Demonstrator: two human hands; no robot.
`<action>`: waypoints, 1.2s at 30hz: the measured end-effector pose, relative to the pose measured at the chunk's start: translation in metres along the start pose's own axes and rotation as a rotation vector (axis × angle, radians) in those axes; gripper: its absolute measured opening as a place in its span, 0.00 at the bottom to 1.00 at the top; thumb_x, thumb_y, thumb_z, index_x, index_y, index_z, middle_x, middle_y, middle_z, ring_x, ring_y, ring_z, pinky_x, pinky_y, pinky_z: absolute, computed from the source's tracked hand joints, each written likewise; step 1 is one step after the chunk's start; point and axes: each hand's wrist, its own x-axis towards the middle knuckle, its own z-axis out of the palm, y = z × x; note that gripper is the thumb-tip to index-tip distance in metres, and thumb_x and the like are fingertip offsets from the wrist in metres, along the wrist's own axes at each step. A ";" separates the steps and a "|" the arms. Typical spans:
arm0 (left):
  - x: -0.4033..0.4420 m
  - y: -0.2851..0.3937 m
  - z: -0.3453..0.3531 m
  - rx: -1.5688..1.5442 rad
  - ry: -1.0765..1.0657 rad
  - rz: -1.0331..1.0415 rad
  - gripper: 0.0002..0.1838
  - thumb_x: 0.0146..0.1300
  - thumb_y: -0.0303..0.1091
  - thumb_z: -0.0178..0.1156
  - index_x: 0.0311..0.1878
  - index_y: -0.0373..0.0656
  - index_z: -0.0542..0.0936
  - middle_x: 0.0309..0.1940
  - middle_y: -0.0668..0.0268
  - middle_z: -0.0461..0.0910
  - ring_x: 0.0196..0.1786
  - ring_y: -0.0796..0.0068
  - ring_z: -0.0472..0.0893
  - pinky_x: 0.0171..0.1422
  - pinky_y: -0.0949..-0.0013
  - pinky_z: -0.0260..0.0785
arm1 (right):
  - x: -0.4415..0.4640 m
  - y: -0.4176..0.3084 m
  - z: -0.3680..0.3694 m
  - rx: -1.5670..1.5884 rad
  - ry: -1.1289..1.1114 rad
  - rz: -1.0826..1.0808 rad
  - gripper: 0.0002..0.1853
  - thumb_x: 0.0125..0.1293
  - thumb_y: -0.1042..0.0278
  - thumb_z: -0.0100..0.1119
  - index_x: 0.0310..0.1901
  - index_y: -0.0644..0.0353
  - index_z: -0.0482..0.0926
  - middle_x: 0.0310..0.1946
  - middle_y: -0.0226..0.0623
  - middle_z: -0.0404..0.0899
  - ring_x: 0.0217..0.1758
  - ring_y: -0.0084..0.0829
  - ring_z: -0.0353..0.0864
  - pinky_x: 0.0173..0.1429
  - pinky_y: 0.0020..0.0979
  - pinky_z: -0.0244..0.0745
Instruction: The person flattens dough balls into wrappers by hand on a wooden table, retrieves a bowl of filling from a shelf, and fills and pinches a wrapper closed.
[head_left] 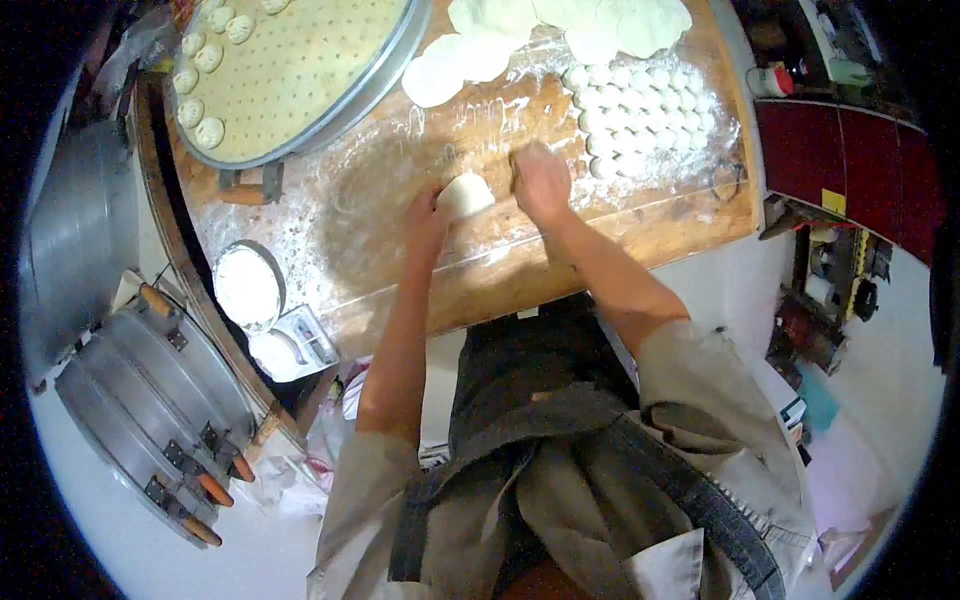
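Observation:
A small round of white dough (466, 198) lies on the floured wooden table (395, 305). My left hand (428, 220) pinches its left edge, fingers closed. To the right of the dough, my right hand (543, 185) is curled over what looks like a thin rolling pin (499, 208), slightly blurred by motion; the pin reaches the dough's lower right edge. Several rows of small dough pieces (640, 115) sit to the upper right on flour. Flat dough rounds (435, 72) overlap along the table's far side.
A large round steamer tray (290, 75) with several pleated buns (209, 132) stands at the upper left. Near the table's left edge are a bowl of white flour (246, 287) and a scale (309, 336). Stacked metal steamers (150, 400) with wooden handles are at the lower left.

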 end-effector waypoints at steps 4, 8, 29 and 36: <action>0.011 0.070 0.009 0.826 -0.199 0.311 0.15 0.66 0.36 0.65 0.54 0.41 0.83 0.47 0.55 0.88 0.51 0.61 0.86 0.57 0.60 0.77 | 0.007 -0.004 0.006 0.000 -0.099 0.071 0.02 0.59 0.74 0.56 0.30 0.57 0.78 0.30 0.46 0.76 0.37 0.50 0.79 0.41 0.51 0.72; 0.024 0.136 0.041 0.604 -0.194 0.069 0.16 0.69 0.38 0.62 0.53 0.38 0.83 0.48 0.55 0.88 0.55 0.62 0.85 0.61 0.60 0.75 | -0.056 0.007 -0.023 -0.043 -0.176 0.007 0.03 0.57 0.74 0.59 0.32 0.56 0.81 0.31 0.42 0.76 0.41 0.46 0.79 0.43 0.49 0.72; 0.005 0.100 0.134 1.138 -0.120 0.365 0.26 0.61 0.41 0.69 0.62 0.46 0.78 0.50 0.49 0.79 0.55 0.50 0.80 0.58 0.50 0.74 | -0.109 0.054 0.012 0.171 -0.103 -0.210 0.20 0.68 0.62 0.58 0.61 0.54 0.79 0.61 0.42 0.79 0.63 0.47 0.78 0.68 0.51 0.71; -0.001 0.104 0.114 1.280 -0.078 0.688 0.33 0.59 0.44 0.72 0.67 0.47 0.74 0.64 0.46 0.72 0.68 0.39 0.70 0.70 0.45 0.67 | -0.104 0.051 -0.023 -0.037 -0.282 -0.192 0.17 0.63 0.60 0.59 0.53 0.51 0.83 0.55 0.38 0.81 0.60 0.45 0.78 0.63 0.52 0.71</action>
